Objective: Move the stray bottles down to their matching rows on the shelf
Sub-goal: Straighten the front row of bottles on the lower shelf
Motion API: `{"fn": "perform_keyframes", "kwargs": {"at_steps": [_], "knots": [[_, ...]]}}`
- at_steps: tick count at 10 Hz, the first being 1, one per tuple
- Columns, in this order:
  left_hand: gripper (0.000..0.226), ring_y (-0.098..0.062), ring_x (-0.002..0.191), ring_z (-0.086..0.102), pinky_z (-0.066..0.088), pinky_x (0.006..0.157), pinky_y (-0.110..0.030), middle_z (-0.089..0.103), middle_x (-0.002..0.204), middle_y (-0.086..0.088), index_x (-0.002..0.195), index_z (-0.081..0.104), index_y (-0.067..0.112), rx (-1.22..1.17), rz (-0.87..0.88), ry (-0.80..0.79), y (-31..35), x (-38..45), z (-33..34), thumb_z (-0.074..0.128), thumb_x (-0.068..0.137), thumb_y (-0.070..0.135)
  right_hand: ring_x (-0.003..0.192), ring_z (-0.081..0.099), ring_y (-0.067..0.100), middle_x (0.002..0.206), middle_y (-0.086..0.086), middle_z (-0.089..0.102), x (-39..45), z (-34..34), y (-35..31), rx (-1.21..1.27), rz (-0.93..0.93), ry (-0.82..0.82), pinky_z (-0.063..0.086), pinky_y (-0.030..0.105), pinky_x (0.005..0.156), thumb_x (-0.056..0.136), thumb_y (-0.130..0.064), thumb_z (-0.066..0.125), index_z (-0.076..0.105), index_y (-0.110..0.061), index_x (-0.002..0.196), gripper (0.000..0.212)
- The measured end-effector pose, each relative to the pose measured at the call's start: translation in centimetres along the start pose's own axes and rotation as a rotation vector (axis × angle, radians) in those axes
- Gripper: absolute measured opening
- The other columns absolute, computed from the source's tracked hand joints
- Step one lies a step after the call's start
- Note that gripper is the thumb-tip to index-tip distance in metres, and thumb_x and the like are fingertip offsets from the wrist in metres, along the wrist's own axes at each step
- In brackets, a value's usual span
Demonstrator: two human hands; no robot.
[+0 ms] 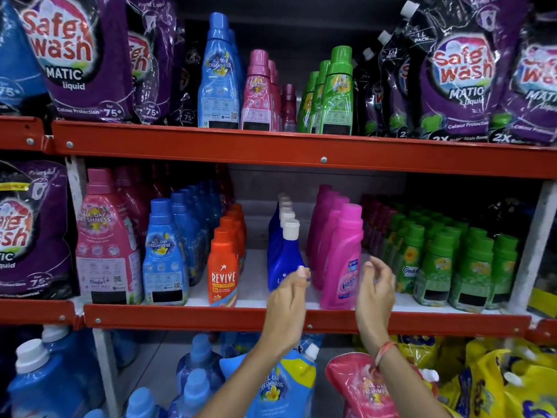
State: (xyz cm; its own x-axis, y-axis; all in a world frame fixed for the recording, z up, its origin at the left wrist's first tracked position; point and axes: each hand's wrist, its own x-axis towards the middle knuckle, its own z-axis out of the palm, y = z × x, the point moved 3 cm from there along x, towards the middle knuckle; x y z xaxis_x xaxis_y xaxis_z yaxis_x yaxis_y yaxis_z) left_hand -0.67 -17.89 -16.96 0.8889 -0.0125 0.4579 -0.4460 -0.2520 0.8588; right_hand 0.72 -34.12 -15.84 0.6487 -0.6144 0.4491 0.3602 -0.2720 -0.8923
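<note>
We hold nothing: left hand (287, 292) and right hand (376, 289) hang open; reaching to twelve o'clock may topple the green bottle (337, 95).

Both hands are raised before the middle shelf (301, 319), neither holding anything. The left hand (286, 300) curls loosely, fingertips at the front dark blue bottle (284, 257). The right hand (376, 294) hangs open just right of the front magenta bottle (342, 260), between the two grips.

You stood in a shop aisle, red metal shelving (301, 152) packed with rows of fabric-conditioner bottles (470, 267), Safe Wash detergent pouches (84, 61) facing out, what looked like yellow refill bags (518, 384) below.
</note>
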Motion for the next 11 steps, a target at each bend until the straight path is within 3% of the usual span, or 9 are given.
{"fn": "perform_keyframes", "kwargs": {"at_steps": [1,2,3,5,7,8,9,10,11], "knots": [[0.095,-0.003,0.107,0.055,0.031,0.097,-0.026,0.059,0.113,0.005,0.119,0.060,0.034,-0.033,-0.165,-0.265,-0.1,0.1,2.8,0.002,0.069,0.090,0.123,0.049,0.023,0.124,0.005,0.054,1.4,-0.1,2.2,-0.064,0.162,-0.225,0.035,0.031,0.098,0.102,-0.040,0.032,0.050,-0.007,0.135,0.049],[0.106,-0.010,0.143,0.027,0.014,0.121,-0.039,0.039,0.152,0.007,0.149,0.033,0.030,-0.013,-0.265,-0.369,-0.6,0.4,4.8,0.001,0.069,0.093,0.113,0.058,0.018,0.120,0.002,0.065,1.5,-0.1,2.8,-0.072,0.153,-0.411,0.041,0.032,0.098,0.100,-0.052,0.025,0.066,-0.027,0.109,0.049],[0.106,-0.014,0.148,0.017,0.008,0.122,-0.043,0.032,0.156,0.007,0.150,0.030,0.030,-0.013,-0.305,-0.387,0.1,0.5,5.1,-0.001,0.070,0.092,0.101,0.061,0.013,0.104,-0.005,0.066,1.3,-0.8,2.7,-0.046,0.145,-0.421,0.041,0.028,0.089,0.099,-0.054,0.026,0.066,-0.029,0.093,0.047],[0.109,-0.015,0.140,0.033,0.020,0.115,-0.033,0.040,0.153,-0.003,0.150,0.033,0.019,-0.062,-0.322,-0.357,0.4,1.5,4.3,0.004,0.067,0.085,0.093,0.071,0.024,0.084,-0.002,0.075,1.3,-1.5,3.6,-0.011,0.152,-0.347,0.052,0.044,0.092,0.073,-0.083,0.032,0.064,0.003,0.102,0.095],[0.102,-0.010,0.121,0.045,0.027,0.104,-0.029,0.047,0.148,-0.005,0.147,0.038,0.018,-0.049,-0.329,-0.383,0.4,1.7,4.4,0.004,0.074,0.081,0.087,0.072,0.023,0.084,0.007,0.077,1.9,-1.6,4.8,-0.098,0.108,-0.308,0.057,0.049,0.086,0.076,-0.080,0.037,0.072,0.000,0.090,0.089],[0.099,-0.011,0.129,0.043,0.025,0.111,-0.031,0.047,0.147,-0.001,0.147,0.040,0.024,0.008,-0.302,-0.409,-0.4,1.6,4.3,0.006,0.077,0.086,0.090,0.072,0.020,0.091,0.007,0.076,1.5,-1.7,4.1,-0.126,0.066,-0.345,0.057,0.024,0.072,0.094,-0.052,0.046,0.075,-0.003,0.097,0.057],[0.087,-0.016,0.137,0.041,0.031,0.115,-0.036,0.049,0.146,-0.009,0.146,0.042,0.027,0.126,-0.129,-0.398,-0.5,1.2,3.4,0.012,0.083,0.081,0.104,0.063,0.014,0.118,0.009,0.071,1.5,-2.4,2.7,-0.218,-0.036,-0.385,0.047,0.010,0.075,0.099,-0.027,0.048,0.064,-0.009,0.125,0.035],[0.070,0.006,0.139,0.027,0.024,0.119,-0.030,0.034,0.155,0.003,0.148,0.036,0.025,0.220,0.235,-0.196,2.0,1.2,0.9,0.019,0.093,0.065,0.108,0.062,0.006,0.126,0.006,0.067,2.2,-3.7,-1.2,-0.244,-0.209,-0.296,0.045,0.019,0.089,0.096,-0.021,0.055,0.062,-0.014,0.127,0.033],[0.053,-0.008,0.146,0.024,0.020,0.121,-0.037,0.031,0.157,-0.006,0.147,0.035,0.007,0.434,0.709,0.187,6.4,3.3,-3.8,0.034,0.102,0.033,0.090,0.064,-0.014,0.112,0.002,0.073,2.8,-6.3,-9.6,-0.113,-0.434,-0.206,0.045,0.002,0.077,0.092,-0.015,0.061,0.070,-0.018,0.114,0.024]]}}
